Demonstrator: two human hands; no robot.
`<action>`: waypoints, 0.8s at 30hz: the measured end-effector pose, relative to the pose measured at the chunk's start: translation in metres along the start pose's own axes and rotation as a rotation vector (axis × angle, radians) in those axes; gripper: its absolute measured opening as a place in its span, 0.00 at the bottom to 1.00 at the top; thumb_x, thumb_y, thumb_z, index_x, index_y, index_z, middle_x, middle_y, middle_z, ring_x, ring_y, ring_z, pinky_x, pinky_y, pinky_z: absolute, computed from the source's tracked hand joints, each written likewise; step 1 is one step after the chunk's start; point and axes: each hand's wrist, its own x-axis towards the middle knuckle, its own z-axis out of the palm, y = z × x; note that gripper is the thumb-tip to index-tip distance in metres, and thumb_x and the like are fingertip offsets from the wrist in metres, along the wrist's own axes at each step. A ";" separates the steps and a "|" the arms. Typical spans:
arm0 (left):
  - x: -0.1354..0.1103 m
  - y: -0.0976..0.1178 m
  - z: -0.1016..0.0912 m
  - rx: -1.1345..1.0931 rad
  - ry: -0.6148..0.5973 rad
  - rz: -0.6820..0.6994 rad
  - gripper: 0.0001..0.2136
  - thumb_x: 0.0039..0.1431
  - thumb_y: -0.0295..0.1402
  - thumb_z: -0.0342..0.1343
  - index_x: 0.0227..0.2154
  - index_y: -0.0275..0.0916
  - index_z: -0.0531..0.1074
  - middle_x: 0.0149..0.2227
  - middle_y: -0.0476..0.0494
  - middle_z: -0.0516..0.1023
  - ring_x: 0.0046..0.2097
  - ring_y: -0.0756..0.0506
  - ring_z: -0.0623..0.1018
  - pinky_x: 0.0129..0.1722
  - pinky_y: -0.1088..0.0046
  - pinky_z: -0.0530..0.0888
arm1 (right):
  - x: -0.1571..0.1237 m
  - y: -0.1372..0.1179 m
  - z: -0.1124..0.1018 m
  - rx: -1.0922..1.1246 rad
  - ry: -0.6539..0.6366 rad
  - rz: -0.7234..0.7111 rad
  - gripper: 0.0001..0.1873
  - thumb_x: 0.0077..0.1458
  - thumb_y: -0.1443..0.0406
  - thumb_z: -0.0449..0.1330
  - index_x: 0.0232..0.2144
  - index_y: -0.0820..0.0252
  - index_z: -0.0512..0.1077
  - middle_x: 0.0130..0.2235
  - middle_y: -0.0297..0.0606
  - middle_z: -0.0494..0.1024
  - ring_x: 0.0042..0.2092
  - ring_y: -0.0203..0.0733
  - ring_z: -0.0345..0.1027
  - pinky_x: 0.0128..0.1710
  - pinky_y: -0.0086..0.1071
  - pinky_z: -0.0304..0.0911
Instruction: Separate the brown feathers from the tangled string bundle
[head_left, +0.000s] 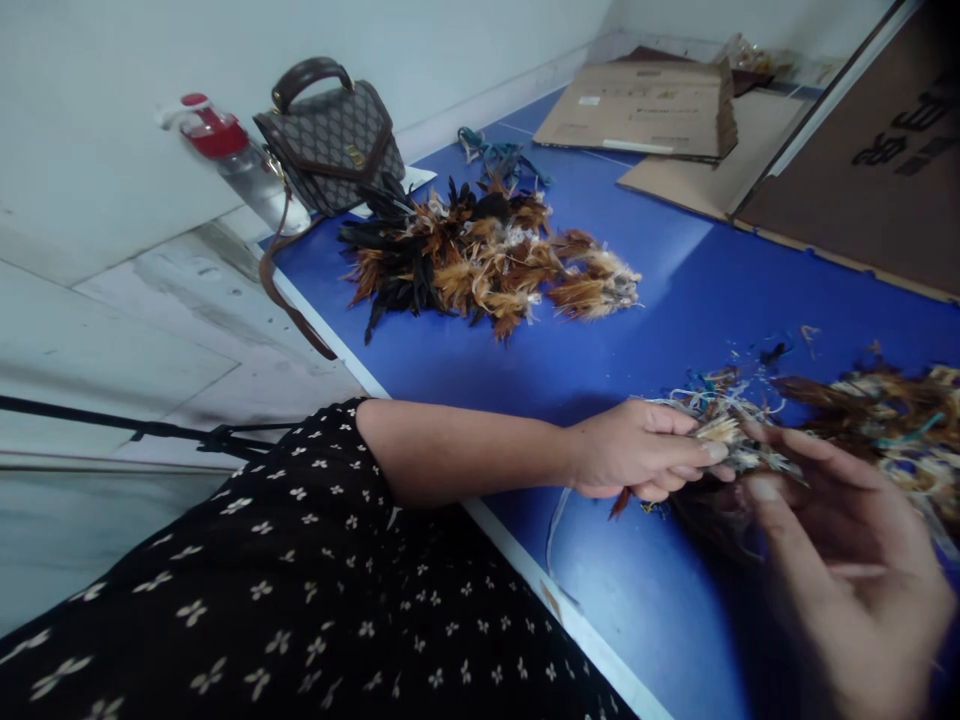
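Observation:
My left hand (652,450) is closed around a small bunch of feathers (720,432), its pale quill ends pointing right past my thumb. At those quill ends, my right hand (847,560) has its thumb and forefinger curled on either side of the bunch, seeming to pinch it; blur hides the exact contact. A brown feather tip shows below my left fingers. Beyond my hands, loose strings and quill scraps (724,380) lie on the blue table (637,360). Brown and cream feather bundles (892,400) lie at the right, partly behind my right hand.
A large pile of black and brown feather bunches (480,255) lies farther back. Behind it are a patterned handbag (337,145), a red-capped water bottle (240,165) and teal strings (502,160). Cardboard pieces (637,105) and a brown carton (862,150) occupy the back right.

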 end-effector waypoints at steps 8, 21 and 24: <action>-0.003 0.002 0.005 0.019 0.035 -0.016 0.15 0.73 0.39 0.72 0.35 0.36 0.75 0.26 0.59 0.60 0.24 0.57 0.55 0.23 0.81 0.53 | 0.001 0.017 -0.004 0.019 -0.026 0.124 0.24 0.53 0.47 0.83 0.47 0.51 0.90 0.40 0.39 0.89 0.33 0.41 0.82 0.34 0.30 0.81; 0.001 0.004 0.007 0.020 0.202 0.059 0.13 0.81 0.35 0.60 0.36 0.39 0.69 0.25 0.61 0.56 0.23 0.57 0.54 0.23 0.81 0.53 | -0.002 0.015 -0.012 -0.007 -0.118 0.026 0.16 0.59 0.51 0.80 0.44 0.49 0.87 0.40 0.38 0.87 0.33 0.42 0.81 0.31 0.30 0.78; 0.000 0.009 0.010 0.041 0.262 0.064 0.14 0.84 0.33 0.55 0.35 0.40 0.68 0.25 0.61 0.57 0.23 0.57 0.54 0.23 0.80 0.52 | -0.005 0.007 -0.010 0.016 -0.130 0.023 0.14 0.60 0.52 0.80 0.42 0.49 0.86 0.43 0.38 0.87 0.34 0.41 0.82 0.33 0.30 0.79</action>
